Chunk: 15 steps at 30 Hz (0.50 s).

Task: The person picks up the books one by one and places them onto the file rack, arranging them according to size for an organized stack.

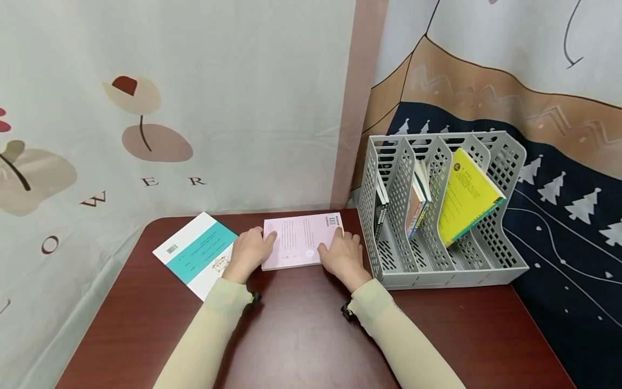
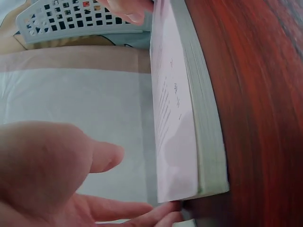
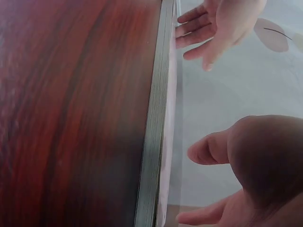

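A pink book (image 1: 298,243) lies flat on the dark red-brown table, a barcode at its upper right corner. My left hand (image 1: 250,251) is at its left end; in the left wrist view the thumb (image 2: 108,157) is raised apart from the cover and the extended fingertips reach the book's edge. At the opposite end is my right hand (image 1: 345,256), its thumb (image 3: 208,149) likewise spread away from the fingers. Partly behind the left hand, a white and teal book (image 1: 201,251) rests at an angle on the table.
A grey perforated file rack (image 1: 449,278) stands on the table to the right. Its compartments hold a yellow book (image 1: 466,194), several thin books (image 1: 419,197) and a dark-covered book (image 1: 380,208). A printed curtain (image 1: 267,108) hangs behind the table's back edge.
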### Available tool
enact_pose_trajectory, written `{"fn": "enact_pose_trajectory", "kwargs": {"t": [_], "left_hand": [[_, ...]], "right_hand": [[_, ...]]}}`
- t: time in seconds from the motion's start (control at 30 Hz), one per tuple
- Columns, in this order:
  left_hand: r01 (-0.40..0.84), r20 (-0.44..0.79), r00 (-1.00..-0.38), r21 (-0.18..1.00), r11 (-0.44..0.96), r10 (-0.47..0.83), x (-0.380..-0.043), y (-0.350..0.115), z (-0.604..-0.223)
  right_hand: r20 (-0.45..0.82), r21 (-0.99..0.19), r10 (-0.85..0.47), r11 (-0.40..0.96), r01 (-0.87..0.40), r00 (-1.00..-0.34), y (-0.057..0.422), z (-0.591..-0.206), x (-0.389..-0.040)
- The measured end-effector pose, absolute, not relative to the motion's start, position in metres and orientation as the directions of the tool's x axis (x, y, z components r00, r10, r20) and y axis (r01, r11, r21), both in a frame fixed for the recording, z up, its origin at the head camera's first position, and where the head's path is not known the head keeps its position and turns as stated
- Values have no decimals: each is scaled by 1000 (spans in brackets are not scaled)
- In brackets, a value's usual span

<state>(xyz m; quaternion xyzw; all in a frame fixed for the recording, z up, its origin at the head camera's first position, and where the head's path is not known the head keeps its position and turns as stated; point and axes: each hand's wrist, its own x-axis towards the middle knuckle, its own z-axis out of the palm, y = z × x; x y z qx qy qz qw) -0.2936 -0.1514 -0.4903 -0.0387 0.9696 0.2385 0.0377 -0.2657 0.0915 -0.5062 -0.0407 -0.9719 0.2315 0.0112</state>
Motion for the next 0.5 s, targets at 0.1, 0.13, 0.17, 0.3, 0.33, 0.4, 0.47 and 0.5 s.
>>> {"fn": "enact_pose_trajectory", "kwargs": {"t": [0.1,0.13,0.17,0.3,0.33,0.4,0.47,0.5], "left_hand": [[-120,-102,-992,510,852,-78,-295,-153,-492],[-129,-104,-991,529,839,-86,-296,-154,-492],[-135,-105,-990,545,828,-92,-297,-155,-493],[-131,-99,-991,613,779,-89,-302,-158,-493],[-130,-100,-991,632,764,-87,-303,-158,-492],[-135,-108,-991,663,737,-85,-303,-158,-492],[-137,-114,-990,677,723,-81,-303,-158,-491],[-144,-120,-989,683,716,-85,-302,-157,-490]], "right_hand": [[10,-459,88,885,73,-996,91,-508,-265],[13,-462,89,884,73,-996,91,-508,-265],[14,-462,90,884,73,-996,91,-508,-265],[28,-457,85,887,63,-996,91,-508,-264],[31,-455,85,888,62,-996,91,-507,-264],[25,-453,87,889,67,-996,91,-507,-264],[3,-453,86,888,75,-996,91,-505,-264],[-11,-455,84,887,80,-996,91,-505,-263]]}}
